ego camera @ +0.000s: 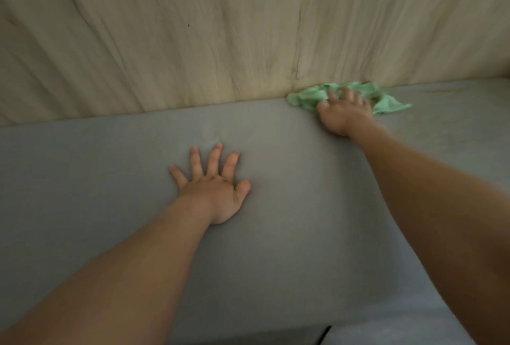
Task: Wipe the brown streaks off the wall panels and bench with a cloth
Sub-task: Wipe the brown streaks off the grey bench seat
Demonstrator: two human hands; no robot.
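The cloth (306, 98), pale green and crumpled into a loose bunch, lies on the grey bench (276, 248) at the very back, where the seat meets the wall panel (165, 41). Its left end touches the foot of the panel and a flat corner trails off to the right. The right hand (345, 114) is on top of it, palm down, fingers bent into the folds so that they grip the bunch and hold it against the bench (the hand is a little blurred, so the fingertips are hard to make out). The right forearm reaches in from the lower right edge.

Just above the cloth's left end, a thin dark streak (298, 49) runs down the panel and stops a little short of the bench. The panel itself is beige with a wood-like grain and fainter brownish lines slanting across its left part; a tiny dark speck (188, 25) sits further left, well apart from the streak.

The left hand (215, 190) lies flat on the bench, well apart from the cloth and nearer the camera, fingers straight and spread, holding nothing. At the near edge of the bench there is a short dark gap (327, 333)
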